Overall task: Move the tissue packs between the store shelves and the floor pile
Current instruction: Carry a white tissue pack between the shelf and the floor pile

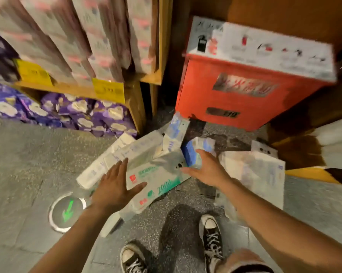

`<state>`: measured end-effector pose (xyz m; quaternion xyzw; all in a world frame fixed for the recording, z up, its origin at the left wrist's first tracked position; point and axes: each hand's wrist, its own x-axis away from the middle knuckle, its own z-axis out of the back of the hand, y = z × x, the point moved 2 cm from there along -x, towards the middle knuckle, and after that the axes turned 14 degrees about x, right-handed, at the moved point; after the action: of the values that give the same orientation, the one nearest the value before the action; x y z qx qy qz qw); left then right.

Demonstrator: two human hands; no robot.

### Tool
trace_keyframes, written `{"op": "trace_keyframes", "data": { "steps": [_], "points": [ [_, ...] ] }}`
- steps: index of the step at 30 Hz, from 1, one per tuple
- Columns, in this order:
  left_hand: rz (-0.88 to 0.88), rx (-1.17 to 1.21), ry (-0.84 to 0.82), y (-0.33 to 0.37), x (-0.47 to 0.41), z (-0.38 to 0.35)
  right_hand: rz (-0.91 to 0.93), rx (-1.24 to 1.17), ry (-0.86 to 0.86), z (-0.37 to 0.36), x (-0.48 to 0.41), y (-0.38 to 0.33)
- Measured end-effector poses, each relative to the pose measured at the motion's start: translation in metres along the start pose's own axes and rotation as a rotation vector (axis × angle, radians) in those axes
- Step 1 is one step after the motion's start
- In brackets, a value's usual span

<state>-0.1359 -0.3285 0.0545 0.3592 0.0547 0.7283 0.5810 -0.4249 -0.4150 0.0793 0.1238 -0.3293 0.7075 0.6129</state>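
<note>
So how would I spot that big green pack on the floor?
Start at the red box beside the wooden shelves; a pile of tissue packs lies on the floor before it. The green pack lies at the pile's near side, between the left hand and right hand. It alone bears a teal band with "2000"; its neighbours are white or blue.

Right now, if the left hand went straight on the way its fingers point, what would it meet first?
Probably the large green-and-white tissue pack: the open left hand hovers over its left edge, fingers aimed across it. Depth is unclear, so it may already touch.
</note>
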Motion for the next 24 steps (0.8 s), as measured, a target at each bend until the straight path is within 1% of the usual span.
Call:
{"op": "trace_keyframes", "data": {
  "steps": [3,5,7,10,12,15,17,19,24],
  "points": [
    [0.057,-0.004,0.033,-0.042,-0.046,-0.068,0.042,0.032,-0.051,-0.062,-0.082,0.032],
    [0.101,0.009,0.037,-0.066,-0.067,-0.099,0.066,0.041,-0.049,-0.096,-0.128,0.045],
    [0.139,0.039,0.043,-0.086,-0.079,-0.116,0.078,0.031,-0.041,-0.125,-0.166,0.054],
    [0.147,0.097,0.058,-0.108,-0.089,-0.127,0.050,0.021,-0.039,-0.158,-0.211,0.064],
    [0.148,0.131,0.084,-0.117,-0.092,-0.128,0.046,0.008,-0.079,-0.173,-0.232,0.065],
    [0.200,0.262,0.142,-0.125,-0.092,-0.134,0.013,-0.057,-0.128,-0.189,-0.250,0.068],
    [0.252,0.405,0.176,-0.128,-0.091,-0.137,-0.020,-0.119,-0.111,-0.201,-0.266,0.082],
    [0.263,0.517,0.179,-0.128,-0.091,-0.142,-0.009,-0.195,-0.091,-0.217,-0.280,0.097],
    [0.261,0.638,0.240,-0.123,-0.080,-0.150,-0.096,-0.188,0.070,-0.194,-0.216,0.062]
  ]
}}
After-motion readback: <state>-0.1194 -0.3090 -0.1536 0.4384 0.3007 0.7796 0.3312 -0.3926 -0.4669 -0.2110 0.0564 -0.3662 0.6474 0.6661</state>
